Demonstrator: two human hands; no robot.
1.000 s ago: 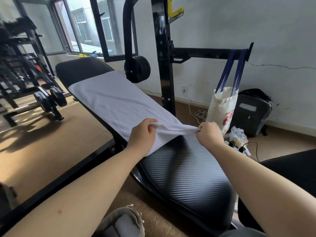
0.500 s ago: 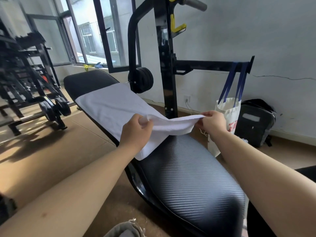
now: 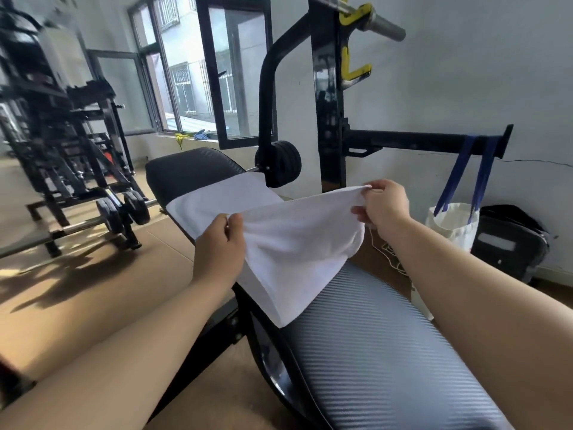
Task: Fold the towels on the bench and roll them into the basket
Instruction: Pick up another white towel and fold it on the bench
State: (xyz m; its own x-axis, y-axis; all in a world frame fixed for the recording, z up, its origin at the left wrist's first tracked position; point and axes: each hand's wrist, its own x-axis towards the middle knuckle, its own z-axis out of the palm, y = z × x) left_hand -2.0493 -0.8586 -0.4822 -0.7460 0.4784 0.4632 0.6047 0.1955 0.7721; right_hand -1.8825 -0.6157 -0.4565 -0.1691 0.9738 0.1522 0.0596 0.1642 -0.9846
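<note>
A white towel (image 3: 288, 243) lies along the black padded bench (image 3: 381, 346), its near end lifted off the pad and carried toward the far end. My left hand (image 3: 221, 246) pinches the towel's near left corner. At the near right corner, my right hand (image 3: 383, 209) pinches the cloth higher up. The raised part arches over the flat part, which still rests on the bench's far half (image 3: 189, 170). No basket is in view.
A black rack upright (image 3: 330, 97) with yellow hooks and a barbell stands just behind the bench. A white tote bag (image 3: 454, 225) hangs from a side bar, with a black bag (image 3: 508, 243) on the floor. Weight racks (image 3: 62, 144) stand at left.
Both hands have lifted the towel's near edge from the pad and carried it up and forward, over the flat half. The view has tilted upward.
</note>
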